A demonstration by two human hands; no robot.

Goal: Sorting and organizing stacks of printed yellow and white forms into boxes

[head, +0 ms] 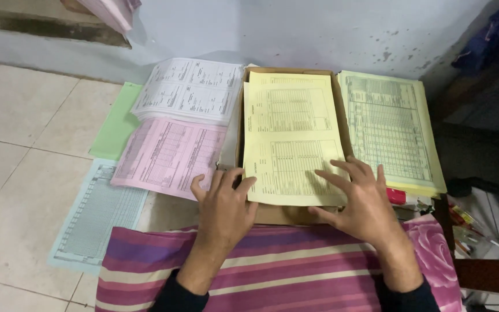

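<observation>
A stack of pale yellow printed forms (pixel 290 124) lies on a brown cardboard board (pixel 281 215) in front of me. My left hand (pixel 223 208) rests palm down at the stack's lower left corner, fingers touching the paper's edge. On the lower right part of the same stack, my right hand (pixel 362 199) lies flat with fingers spread. Neither hand grips anything. A second stack of yellow-green forms (pixel 391 130) sits to the right.
White forms (pixel 189 89), a pink form (pixel 168 153), a green sheet (pixel 116 124) and a light blue form (pixel 96 216) lie on the tiled floor at left. A striped purple-pink cushion (pixel 284 271) covers my lap. A grey wall (pixel 295 32) stands behind; clutter at right.
</observation>
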